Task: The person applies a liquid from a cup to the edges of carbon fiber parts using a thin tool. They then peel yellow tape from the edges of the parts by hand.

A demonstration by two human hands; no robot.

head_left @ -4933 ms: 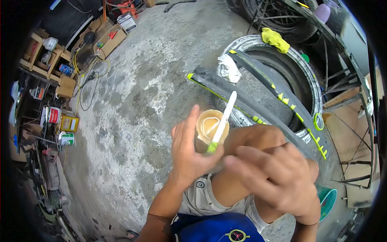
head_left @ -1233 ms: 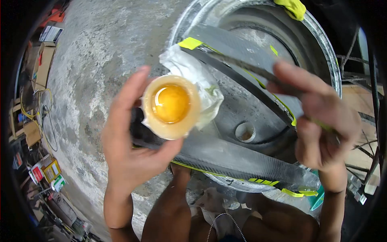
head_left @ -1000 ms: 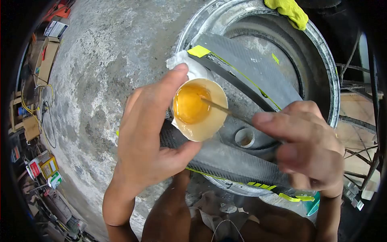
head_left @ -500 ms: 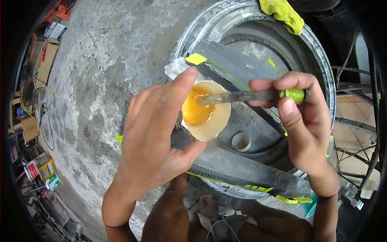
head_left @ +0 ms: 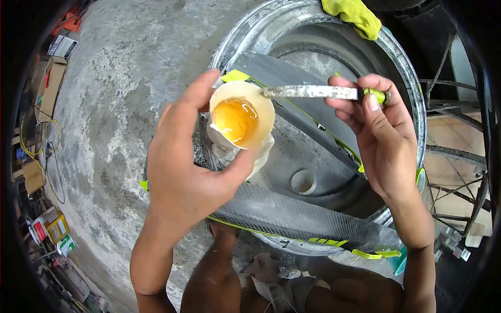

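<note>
My left hand is wrapped round a pale paper cup, tilted so that its inside faces me. Amber liquid lies in the bottom of it. In my right hand, thumb and fingers pinch the lime-green wrapped end of a narrow, paint-smeared stirring stick. The stick's tip sits right at the cup's right rim, out of the liquid. Beneath both hands, dark carbon-patterned panels with lime-green edges lie across a large wheel rim. A crumpled whitish cloth shows just below the cup.
A yellow-green glove drapes over the far edge of the wheel rim. Inside the rim stands a small round cup. Boxes and cables line the left side of the concrete floor. Metal framework stands at right.
The stick has come up out of the liquid, and its tip is now at the cup's rim. Cup and left hand have shifted left and up; the cup's tilt has altered.
</note>
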